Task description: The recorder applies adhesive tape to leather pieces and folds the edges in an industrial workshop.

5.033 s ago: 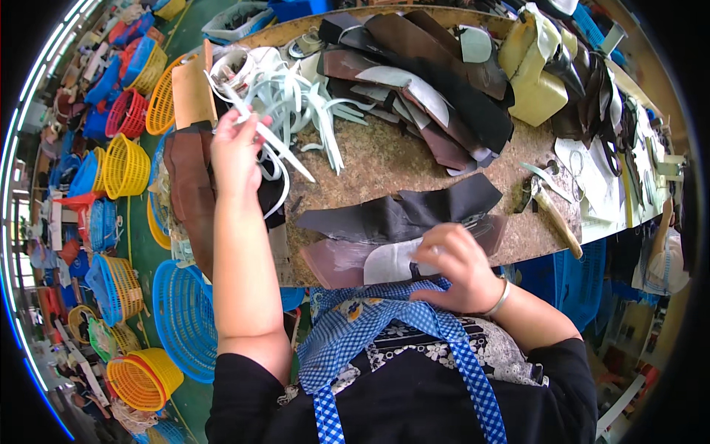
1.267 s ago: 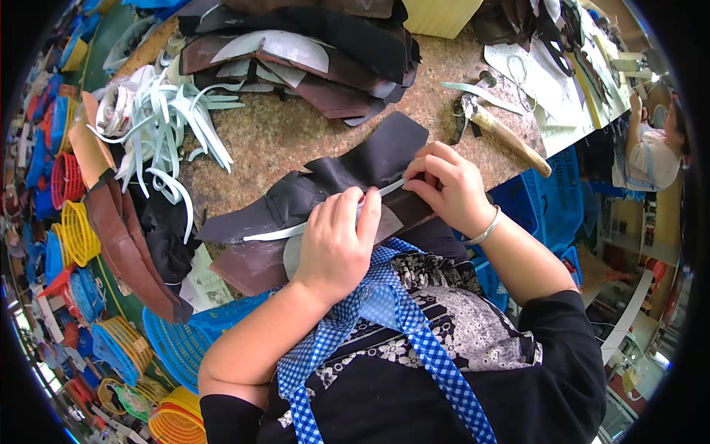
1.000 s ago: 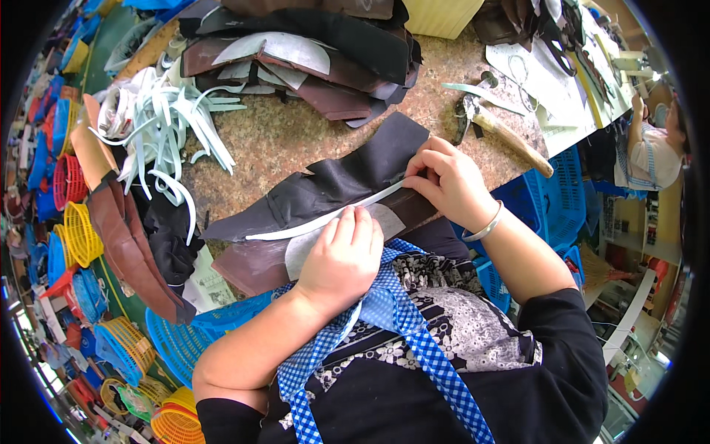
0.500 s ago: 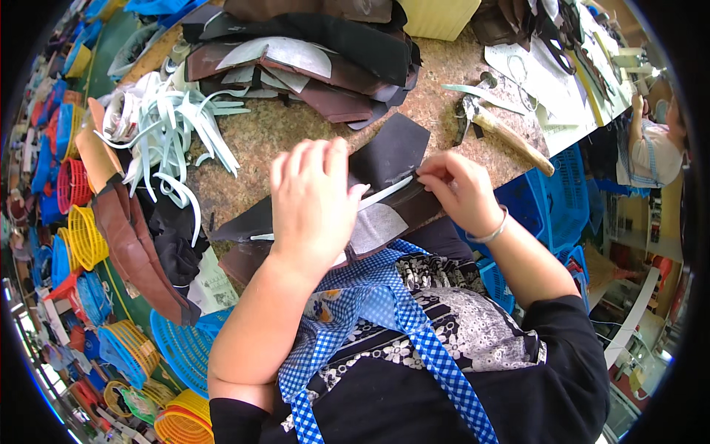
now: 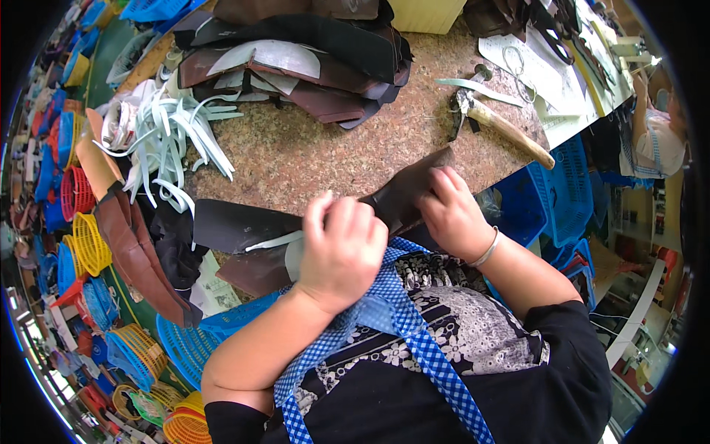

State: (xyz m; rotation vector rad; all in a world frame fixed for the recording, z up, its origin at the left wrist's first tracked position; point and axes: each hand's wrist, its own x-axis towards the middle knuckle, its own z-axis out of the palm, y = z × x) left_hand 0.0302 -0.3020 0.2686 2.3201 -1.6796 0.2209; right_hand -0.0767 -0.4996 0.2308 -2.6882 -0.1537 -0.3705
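A dark leather piece (image 5: 240, 224) lies across the near edge of the worktop, with its brown side and a pale patch (image 5: 293, 257) showing toward me. A thin whitish strip (image 5: 274, 242) runs along the leather and goes under my left hand (image 5: 342, 251). That hand is closed over the middle of the piece, fingers curled and a little blurred. My right hand (image 5: 460, 218) grips the right part of the leather, where a flap is folded over. The strip's right end is hidden beneath the flap and my left hand.
Loose pale strips (image 5: 177, 133) lie in a heap at the left. Stacked leather pieces (image 5: 296, 66) stand at the back. A wooden-handled hammer (image 5: 510, 133) and papers (image 5: 532, 78) lie at the right. A brown leather piece (image 5: 140, 255) hangs over the left edge; blue baskets (image 5: 569, 196) stand below.
The upright black flap on the right has been folded down toward me over the strip. My left hand has moved right and curled its fingers; my right hand has moved slightly lower.
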